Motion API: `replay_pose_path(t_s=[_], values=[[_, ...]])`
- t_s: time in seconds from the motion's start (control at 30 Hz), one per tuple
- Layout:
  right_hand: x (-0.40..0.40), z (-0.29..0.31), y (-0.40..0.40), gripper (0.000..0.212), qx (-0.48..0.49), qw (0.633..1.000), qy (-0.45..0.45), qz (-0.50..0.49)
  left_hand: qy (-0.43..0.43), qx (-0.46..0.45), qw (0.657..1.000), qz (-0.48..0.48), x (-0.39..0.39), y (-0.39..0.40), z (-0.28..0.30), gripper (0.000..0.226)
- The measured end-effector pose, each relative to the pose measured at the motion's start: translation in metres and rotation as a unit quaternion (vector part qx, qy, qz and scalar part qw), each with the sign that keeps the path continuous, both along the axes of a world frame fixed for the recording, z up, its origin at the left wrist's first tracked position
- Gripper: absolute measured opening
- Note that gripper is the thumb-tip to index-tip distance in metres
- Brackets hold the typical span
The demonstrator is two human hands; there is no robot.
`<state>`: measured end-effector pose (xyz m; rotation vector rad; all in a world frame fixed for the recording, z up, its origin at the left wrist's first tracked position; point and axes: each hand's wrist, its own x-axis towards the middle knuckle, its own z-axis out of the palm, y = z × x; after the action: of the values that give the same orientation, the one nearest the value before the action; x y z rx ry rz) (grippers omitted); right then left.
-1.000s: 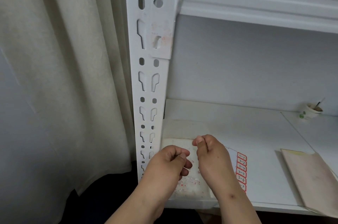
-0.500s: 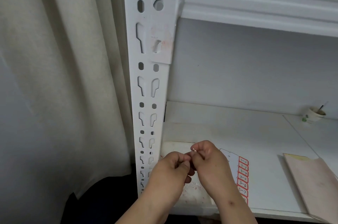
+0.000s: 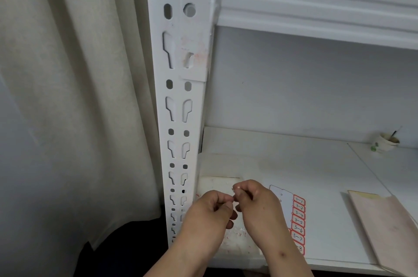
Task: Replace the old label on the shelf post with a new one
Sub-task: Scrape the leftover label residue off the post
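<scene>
Head view: left hand (image 3: 210, 211) and right hand (image 3: 255, 202) meet fingertip to fingertip low by the shelf edge, curled, pinching a tiny white scrap (image 3: 236, 189). Label sheet (image 3: 296, 220) lies just right of the right hand. Bare residue patch (image 3: 194, 50) on the upright shelf post (image 3: 178, 118) sits well above, up-left.

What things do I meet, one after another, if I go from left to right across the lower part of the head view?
Curtain → shelf post → left hand → right hand → label sheet → tan envelope.
</scene>
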<state>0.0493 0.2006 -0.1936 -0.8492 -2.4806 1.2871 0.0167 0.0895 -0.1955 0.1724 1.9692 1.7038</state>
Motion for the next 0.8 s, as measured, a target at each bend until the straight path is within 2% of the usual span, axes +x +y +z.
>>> replay_pose_path(t_s=[0.1, 0.4, 0.63, 0.8], values=[[0.0001, -0.0006, 0.0006, 0.029, -0.009, 1.0, -0.012, 0.008, -0.002, 0.0, 1.0, 0.001, 0.0001, -0.001, -0.002, 0.016], [-0.0005, -0.0043, 0.0052, 0.012, -0.01, 0.999, 0.014, -0.045, -0.01, 0.023, 1.0, 0.006, 0.0005, 0.0022, -0.0025, 0.013], [-0.0002, -0.0026, 0.0036, 0.022, 0.032, 0.998, -0.003, -0.053, -0.001, 0.003, 1.0, 0.004, 0.0017, 0.0032, -0.005, 0.012], [0.0008, -0.0061, 0.0067, 0.009, 0.048, 0.998, -0.018, -0.027, 0.001, 0.003, 1.0, 0.001, 0.0034, 0.0044, -0.0038, 0.013]])
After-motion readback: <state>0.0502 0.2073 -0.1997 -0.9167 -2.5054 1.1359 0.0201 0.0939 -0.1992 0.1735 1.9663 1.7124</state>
